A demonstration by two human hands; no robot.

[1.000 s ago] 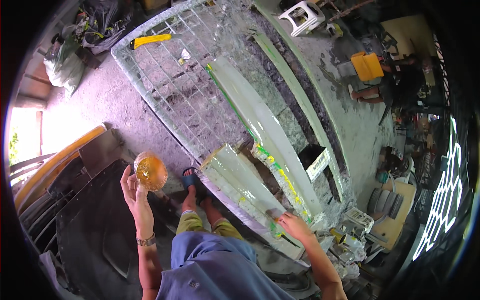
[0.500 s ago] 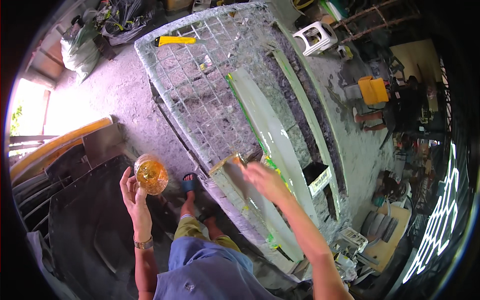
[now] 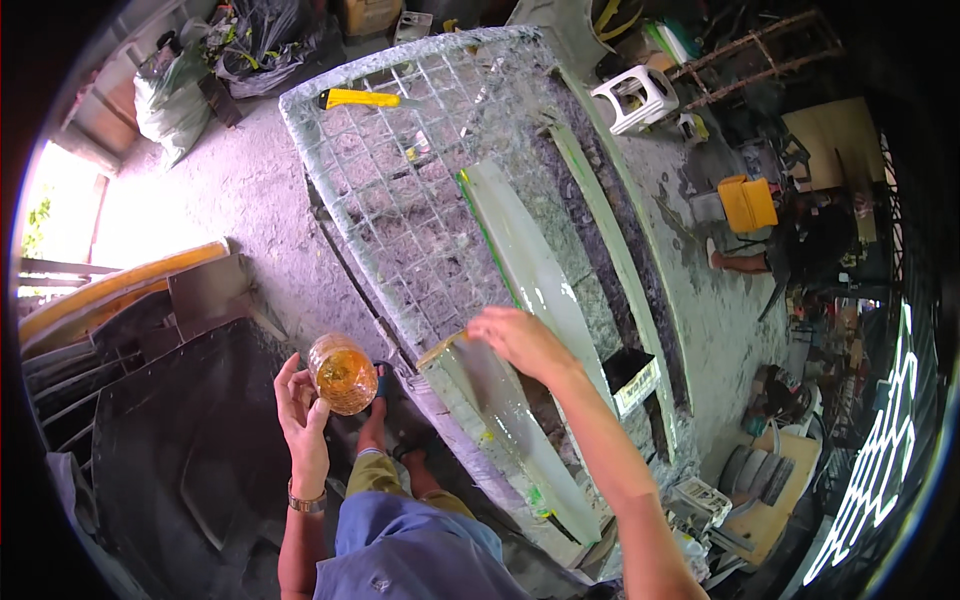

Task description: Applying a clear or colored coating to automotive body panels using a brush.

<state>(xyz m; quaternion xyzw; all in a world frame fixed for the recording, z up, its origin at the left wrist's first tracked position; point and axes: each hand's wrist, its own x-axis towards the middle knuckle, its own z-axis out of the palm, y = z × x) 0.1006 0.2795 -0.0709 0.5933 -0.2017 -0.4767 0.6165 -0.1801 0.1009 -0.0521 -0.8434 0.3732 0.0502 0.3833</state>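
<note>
My left hand holds a clear ribbed plastic container of amber liquid, tilted so that its inside shows. Fingers and thumb grip it from the side and below. My right hand is closed in a pinch over the far end of a glossy grey-green panel. Whatever its fingers hold is hidden. That panel lies on the near left part of a rough mesh-topped table. Beside it lies a longer pale panel, with a wet shine and green along its left edge.
A yellow utility knife rests at the table's far end. A narrow strip and a dark open box lie on the right side. Dark sheets stand at left. A white stool and a person are beyond the table.
The container has moved right and toward me in my left hand. My right hand has shifted slightly left and away; the small orange-brown thing seen at its fingertips is now hidden.
</note>
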